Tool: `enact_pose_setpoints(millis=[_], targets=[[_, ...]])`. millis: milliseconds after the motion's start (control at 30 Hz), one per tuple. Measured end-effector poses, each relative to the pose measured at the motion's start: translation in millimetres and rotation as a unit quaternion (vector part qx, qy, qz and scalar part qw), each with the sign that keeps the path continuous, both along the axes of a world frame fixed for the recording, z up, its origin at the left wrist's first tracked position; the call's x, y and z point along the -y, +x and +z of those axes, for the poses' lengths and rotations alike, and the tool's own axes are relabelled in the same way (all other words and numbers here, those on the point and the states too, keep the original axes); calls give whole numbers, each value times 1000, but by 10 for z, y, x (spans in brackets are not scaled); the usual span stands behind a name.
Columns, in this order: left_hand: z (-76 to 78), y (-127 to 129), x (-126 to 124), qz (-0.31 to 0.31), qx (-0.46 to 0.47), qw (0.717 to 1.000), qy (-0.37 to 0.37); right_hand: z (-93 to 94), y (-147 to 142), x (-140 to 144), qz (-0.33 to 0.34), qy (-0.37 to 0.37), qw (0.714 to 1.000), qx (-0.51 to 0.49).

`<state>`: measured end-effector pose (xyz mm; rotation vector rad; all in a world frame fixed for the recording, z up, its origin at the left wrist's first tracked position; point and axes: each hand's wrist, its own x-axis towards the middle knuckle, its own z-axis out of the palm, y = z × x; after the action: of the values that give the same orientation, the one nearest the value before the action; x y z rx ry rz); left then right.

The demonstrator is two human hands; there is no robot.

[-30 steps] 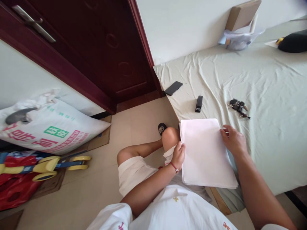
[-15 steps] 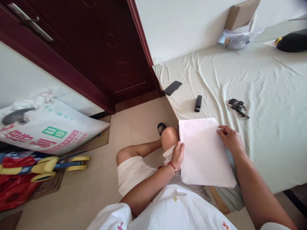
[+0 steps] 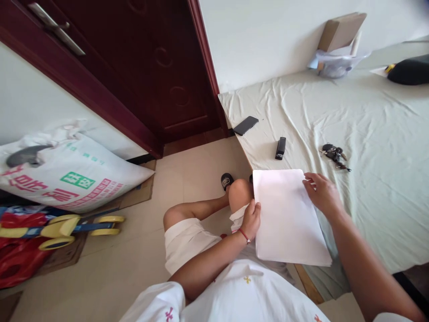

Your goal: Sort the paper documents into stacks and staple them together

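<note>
My left hand (image 3: pixel 250 219) grips the paper stack (image 3: pixel 288 217) by its left edge. My right hand (image 3: pixel 321 193) lies open, fingers resting on its right edge.

Matt white paper stack (image 3: pixel 288 219); wrinkled pale-green cloth bedsheet (image 3: pixel 375 134); glossy dark-red wooden door (image 3: pixel 161 67); glossy black phone (image 3: pixel 246 125); smooth floor tiles (image 3: pixel 110 264).

A paper stack (image 3: pixel 288 219) lies on the bed's (image 3: pixel 375 134) near edge, left hand (image 3: pixel 251 219) at its left side, right hand (image 3: pixel 321 193) on its right (stapler (image 3: pixel 280 148), phone (image 3: pixel 246 125) behind, keys (image 3: pixel 333 154) right)
</note>
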<state>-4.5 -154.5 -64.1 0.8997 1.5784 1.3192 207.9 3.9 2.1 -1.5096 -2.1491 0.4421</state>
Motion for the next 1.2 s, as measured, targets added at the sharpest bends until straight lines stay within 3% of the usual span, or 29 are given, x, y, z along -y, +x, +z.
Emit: enact_pose_setpoints(millis=[200, 333, 467, 633, 1200], targets=[[21, 6, 33, 2, -40, 999, 7, 149, -615, -147, 190, 72, 976, 76], [14, 6, 22, -10, -50, 999, 11, 116, -983, -322, 256, 75, 958, 106], [26, 6, 22, -12, -52, 999, 6, 106, -1135, -385, 304, 39, 942, 134], [17, 28, 20, -3, -55, 998, 5, 108, -1141, -353, 304, 15, 940, 154], [-25, 33, -10, -6, -74, 997, 9, -5, -1133, -275, 276, 46, 955, 103]])
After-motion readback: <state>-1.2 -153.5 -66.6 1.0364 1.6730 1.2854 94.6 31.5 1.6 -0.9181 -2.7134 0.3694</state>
